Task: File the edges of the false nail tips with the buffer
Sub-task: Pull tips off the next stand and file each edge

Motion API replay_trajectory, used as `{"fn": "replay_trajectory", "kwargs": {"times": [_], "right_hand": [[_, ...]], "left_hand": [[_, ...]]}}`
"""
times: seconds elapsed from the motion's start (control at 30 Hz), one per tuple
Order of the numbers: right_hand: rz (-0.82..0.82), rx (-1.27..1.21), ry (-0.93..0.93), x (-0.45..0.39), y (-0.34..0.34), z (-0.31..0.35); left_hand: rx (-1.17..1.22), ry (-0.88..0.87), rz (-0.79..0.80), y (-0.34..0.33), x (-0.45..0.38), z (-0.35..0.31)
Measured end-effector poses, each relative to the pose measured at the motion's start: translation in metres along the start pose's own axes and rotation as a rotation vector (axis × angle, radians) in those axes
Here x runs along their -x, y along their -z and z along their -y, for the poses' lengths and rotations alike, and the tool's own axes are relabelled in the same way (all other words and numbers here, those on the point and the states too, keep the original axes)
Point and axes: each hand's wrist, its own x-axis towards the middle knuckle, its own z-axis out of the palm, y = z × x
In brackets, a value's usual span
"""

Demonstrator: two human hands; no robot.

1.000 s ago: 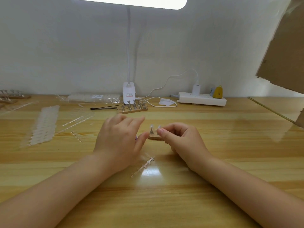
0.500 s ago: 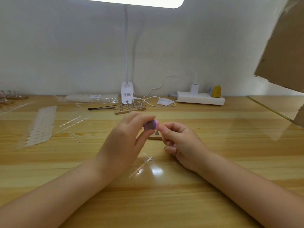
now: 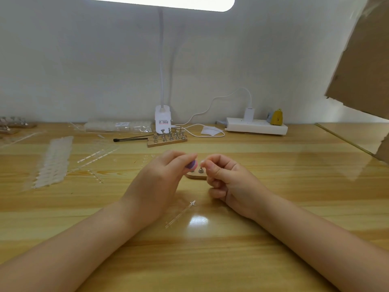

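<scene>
nail tip point(image 3: 202, 161) too small, buffer point(image 3: 192, 164) mostly hidden

Two forearms are in view, and both are bare up to the lower edge of the picture; no sleeve covers them. The left hand point(image 3: 156, 184) and the right hand point(image 3: 230, 183) are bare too, with no glove. No ring shows on the fingers point(image 3: 216, 165) and no watch or band on the wrists. The nails look short and plain.

A pale wall point(image 3: 84, 60) is rising behind the glossy wooden surface point(image 3: 231, 260), which is reflecting the bright lamp head point(image 3: 160, 2) glowing overhead.
</scene>
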Motion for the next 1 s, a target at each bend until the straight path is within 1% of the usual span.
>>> {"fn": "replay_trajectory", "kwargs": {"times": [0.1,0.17,0.27,0.33,0.43,0.5,0.57,0.63,0.67,0.73,0.8,0.83,0.9,0.93,1.0], "right_hand": [[0.022,0.023,0.011,0.0,0.0,-0.001],[0.029,0.032,0.016,0.0,0.0,-0.001],[0.011,0.01,0.012,0.0,0.002,-0.001],[0.002,-0.002,0.018,0.0,0.001,-0.001],[0.017,0.013,0.026,0.0,0.001,-0.002],[0.021,0.013,0.022,0.0,0.001,-0.002],[0.023,-0.003,0.009,0.0,0.003,-0.001],[0.021,0.0,0.004,0.0,0.003,0.0],[0.02,0.006,0.005,-0.001,0.002,-0.001],[0.01,0.012,0.0,0.0,0.001,-0.001],[0.013,0.022,-0.017,0.0,0.0,0.0],[0.017,0.022,-0.032,0.0,0.0,0.001],[0.017,0.007,-0.068,-0.001,0.001,0.003],[0.02,0.002,-0.076,-0.001,0.002,0.003],[0.037,0.009,-0.066,0.0,0.001,0.003]], "left_hand": [[0.089,-0.008,-0.073,0.002,-0.001,-0.002],[0.125,-0.035,-0.071,0.001,-0.003,-0.008],[0.108,-0.002,-0.021,0.002,-0.001,-0.008],[0.09,0.016,-0.056,0.003,0.0,-0.006],[0.097,-0.054,-0.114,0.002,-0.002,-0.007],[0.048,-0.075,-0.075,-0.001,-0.001,-0.008],[-0.036,-0.037,-0.048,-0.001,0.001,-0.003],[-0.067,-0.004,-0.076,0.001,0.001,0.002],[-0.064,-0.025,-0.104,0.002,0.0,0.001],[-0.086,-0.142,-0.134,0.002,-0.002,-0.004],[-0.161,-0.257,-0.097,0.0,-0.002,-0.007],[-0.195,-0.269,-0.072,0.0,-0.001,-0.006],[-0.226,-0.204,-0.056,0.003,-0.002,0.0],[-0.22,-0.17,-0.074,0.005,-0.002,0.003],[-0.209,-0.187,-0.121,0.007,-0.002,0.002]]}}
